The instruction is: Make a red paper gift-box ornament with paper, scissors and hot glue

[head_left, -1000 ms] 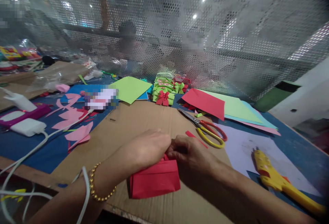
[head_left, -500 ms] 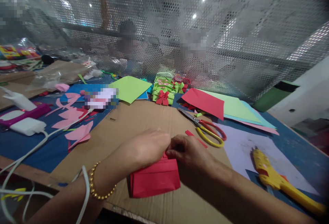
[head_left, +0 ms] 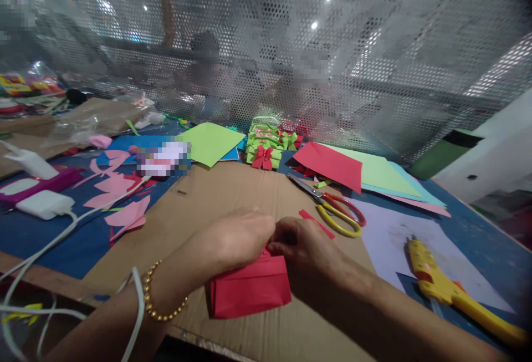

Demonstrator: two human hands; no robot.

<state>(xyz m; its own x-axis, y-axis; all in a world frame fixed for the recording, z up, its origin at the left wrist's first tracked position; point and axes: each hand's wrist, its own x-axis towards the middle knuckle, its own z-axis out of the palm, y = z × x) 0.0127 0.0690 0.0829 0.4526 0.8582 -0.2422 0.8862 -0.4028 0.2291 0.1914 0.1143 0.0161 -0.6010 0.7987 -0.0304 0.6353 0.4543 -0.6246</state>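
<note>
A folded red paper piece (head_left: 251,289), shaped like a small bag or envelope, lies on the cardboard sheet (head_left: 208,190) in front of me. My left hand (head_left: 239,237) rests over its far edge, fingers bent and mostly hidden behind the hand. My right hand (head_left: 301,243) pinches at the same far edge, thumb against a small red paper part, close by the left fingertips. Beyond the right hand lie a thin red paper strip (head_left: 316,223) and scissors (head_left: 328,205) with red and yellow handles.
A yellow glue gun (head_left: 432,276) lies on white paper (head_left: 378,229) at right. Farther back are red paper (head_left: 332,165), green paper (head_left: 211,143) and small green bags with red bows (head_left: 264,151). Pink scraps (head_left: 128,215), a power strip (head_left: 41,190) and white cables sit left. A perforated metal screen (head_left: 266,35) stands behind.
Almost nothing differs. Both hands stay at the far edge of the red paper piece, which has barely shifted.
</note>
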